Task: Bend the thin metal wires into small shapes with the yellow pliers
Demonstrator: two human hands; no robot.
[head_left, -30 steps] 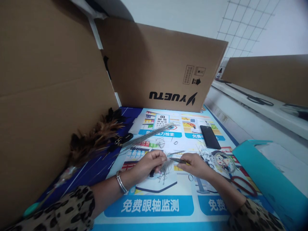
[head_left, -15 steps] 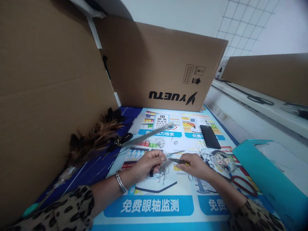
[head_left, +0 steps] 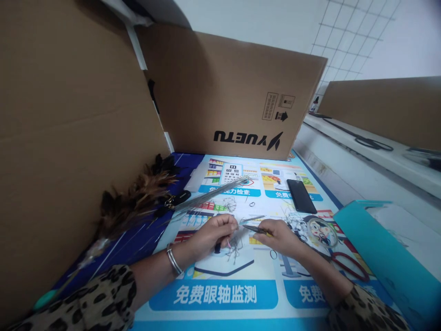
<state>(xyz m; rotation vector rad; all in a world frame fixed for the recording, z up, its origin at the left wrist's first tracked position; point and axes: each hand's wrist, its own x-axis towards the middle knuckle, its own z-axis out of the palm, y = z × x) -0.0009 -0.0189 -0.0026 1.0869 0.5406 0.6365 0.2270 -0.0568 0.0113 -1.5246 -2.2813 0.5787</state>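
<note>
My left hand (head_left: 217,234) is closed in a pinch at the centre of the table, with thin wire (head_left: 234,246) at its fingertips. What else the curled fingers hold is hidden. My right hand (head_left: 279,235) grips a pair of pliers (head_left: 255,229) by the handles, their dark jaws pointing left at the left fingertips. Whether the jaws touch the wire is too small to tell. Loose bits of wire lie under and between both hands. A long bundle of straight metal wires (head_left: 213,193) rests on the table beyond my left hand.
A black phone (head_left: 301,196) lies at the back right. Nearer are a clear round tape roll (head_left: 321,231), red-handled scissors (head_left: 350,266) and a turquoise box (head_left: 389,257). Brown feathers (head_left: 138,193) line the left side, beside a cardboard wall (head_left: 76,110). Another cardboard panel (head_left: 227,87) stands behind.
The pliers' tips have shifted slightly right, away from the left fingertips. Both hands otherwise keep nearly the same position and grip.
</note>
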